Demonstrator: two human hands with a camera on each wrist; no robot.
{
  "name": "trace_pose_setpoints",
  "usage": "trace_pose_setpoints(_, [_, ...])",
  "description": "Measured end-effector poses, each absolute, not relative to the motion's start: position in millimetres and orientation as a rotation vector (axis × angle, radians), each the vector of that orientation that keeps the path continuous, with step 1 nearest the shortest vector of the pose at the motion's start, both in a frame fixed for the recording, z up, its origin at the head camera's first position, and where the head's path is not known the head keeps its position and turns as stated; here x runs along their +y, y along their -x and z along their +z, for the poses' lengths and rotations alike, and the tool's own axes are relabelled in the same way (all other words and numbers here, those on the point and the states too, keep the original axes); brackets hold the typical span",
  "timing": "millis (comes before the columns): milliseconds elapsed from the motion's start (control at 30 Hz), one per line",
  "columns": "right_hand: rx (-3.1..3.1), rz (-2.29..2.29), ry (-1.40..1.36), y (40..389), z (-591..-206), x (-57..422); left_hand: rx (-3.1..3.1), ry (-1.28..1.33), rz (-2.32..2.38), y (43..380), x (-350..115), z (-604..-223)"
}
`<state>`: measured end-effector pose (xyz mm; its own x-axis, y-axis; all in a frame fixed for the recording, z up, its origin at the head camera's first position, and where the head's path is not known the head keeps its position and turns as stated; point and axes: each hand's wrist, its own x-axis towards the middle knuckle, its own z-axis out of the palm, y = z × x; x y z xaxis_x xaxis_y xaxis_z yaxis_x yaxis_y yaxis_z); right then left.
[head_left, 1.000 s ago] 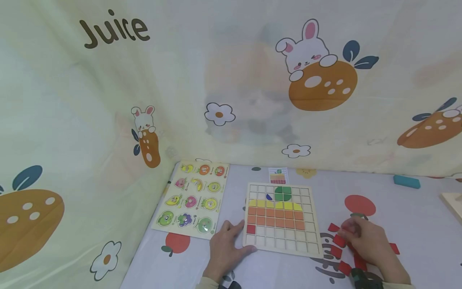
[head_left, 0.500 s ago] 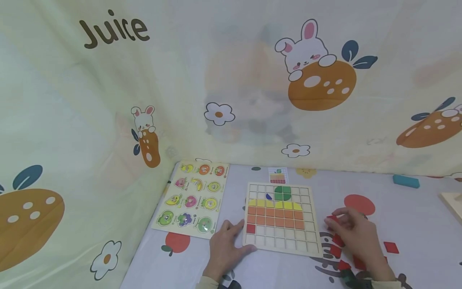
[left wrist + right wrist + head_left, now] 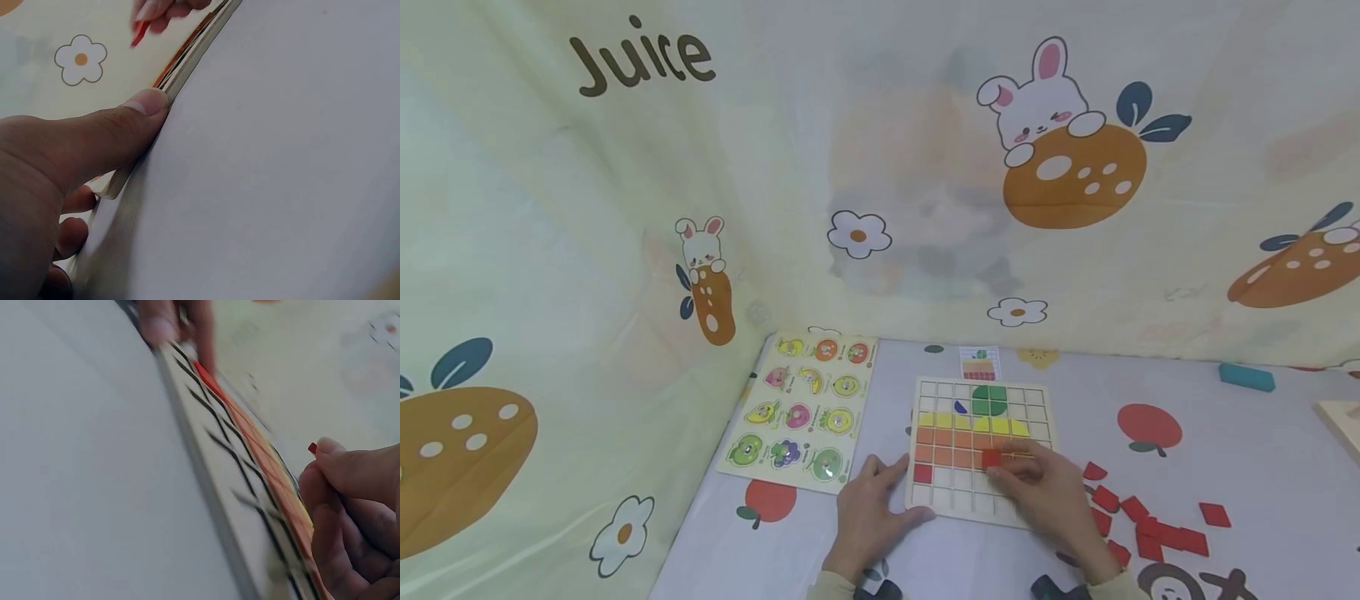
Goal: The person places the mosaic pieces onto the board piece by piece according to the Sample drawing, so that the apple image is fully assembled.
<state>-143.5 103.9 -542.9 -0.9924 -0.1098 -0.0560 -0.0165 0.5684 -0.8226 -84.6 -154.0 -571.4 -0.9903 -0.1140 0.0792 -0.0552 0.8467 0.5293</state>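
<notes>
A square wooden grid board [image 3: 961, 500] lies on the table, with green, blue, yellow and orange pieces filling its upper and middle cells. One red square [image 3: 922, 473] sits at the left of the row below the orange ones. At the board's lower left corner my left hand [image 3: 871, 512] grips it, thumb [image 3: 147, 103] along the near edge and fingers round the left side. My right hand [image 3: 1058, 498] pinches a red square tile [image 3: 991, 458] between thumb and fingertips, over the board's middle. The right wrist view shows this red tile [image 3: 312, 448] raised above the board.
Several loose red tiles [image 3: 1150, 527] are scattered right of the board. A fruit puzzle board [image 3: 805, 400] lies to the left, a small pattern card [image 3: 980, 363] behind the grid. Farther right are a teal block [image 3: 1247, 377] and a wooden edge [image 3: 1341, 425].
My right hand has picked up a red tile from the scattered ones and carried it left over the board. The left hand has stayed at the board's corner.
</notes>
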Motion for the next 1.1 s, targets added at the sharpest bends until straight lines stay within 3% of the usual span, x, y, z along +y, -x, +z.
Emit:
trace_pose_setpoints(267, [2.671, -1.400, 0.342, 141.2, -557.5, 68.0, -2.931, -0.151, -0.820, 85.2, -153.1, -570.8])
trace_pose_setpoints(1100, [2.900, -1.051, 0.437, 139.3, -553.3, 44.7, -2.943, -0.123, -0.808, 84.7, -155.0, -568.3])
